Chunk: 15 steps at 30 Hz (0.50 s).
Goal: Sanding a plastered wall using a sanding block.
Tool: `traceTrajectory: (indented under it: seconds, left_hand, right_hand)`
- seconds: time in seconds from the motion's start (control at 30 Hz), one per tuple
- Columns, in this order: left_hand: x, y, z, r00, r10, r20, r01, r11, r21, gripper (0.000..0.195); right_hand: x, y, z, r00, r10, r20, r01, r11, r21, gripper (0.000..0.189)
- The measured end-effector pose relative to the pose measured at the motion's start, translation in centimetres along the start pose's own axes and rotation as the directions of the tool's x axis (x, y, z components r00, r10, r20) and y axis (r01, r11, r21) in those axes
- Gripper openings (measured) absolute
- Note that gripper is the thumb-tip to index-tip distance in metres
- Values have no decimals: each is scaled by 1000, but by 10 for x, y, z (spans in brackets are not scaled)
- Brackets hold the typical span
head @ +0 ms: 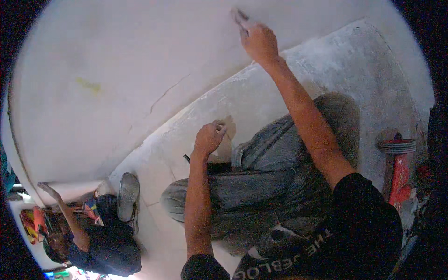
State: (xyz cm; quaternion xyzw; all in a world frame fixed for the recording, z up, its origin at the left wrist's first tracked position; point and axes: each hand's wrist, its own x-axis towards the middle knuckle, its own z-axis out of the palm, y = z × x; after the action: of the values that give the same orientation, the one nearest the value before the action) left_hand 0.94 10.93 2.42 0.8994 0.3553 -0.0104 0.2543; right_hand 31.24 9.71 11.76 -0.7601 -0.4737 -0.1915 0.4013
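Note:
A white wall (115, 70), with a thin crack line and a faint yellow mark, fills the upper left in the head view. My right hand (261, 43) is raised against it near the top, closed around a small dark-edged tool (240, 18) that is blurred; its kind cannot be told. Lower down, my left hand (209, 137) hovers above the dusty floor beside my folded legs, fingers curled and thumb near the fingertips. Whether anything lies between those fingers cannot be told.
A co-worker (105, 241) in dark clothes sits at the lower left, one arm raised to the wall. Colourful items (35, 224) lie beyond that person. At right stands a red object with a stack of grey discs (397, 146). White dust covers the floor (336, 56) along the wall.

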Motion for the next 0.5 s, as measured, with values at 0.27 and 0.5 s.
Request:
traceTrajectory:
  seconds: [0.27, 0.5]
  left_hand:
    - [9, 19, 0, 997, 73, -36, -73, 997, 7, 29]
    - [4, 11, -5, 998, 60, -15, -60, 997, 49, 30]
  right_hand:
    - [-21, 43, 22, 992, 78, 97, -78, 997, 1, 25]
    - [19, -1, -12, 987, 159, 7, -159, 987, 21, 24]
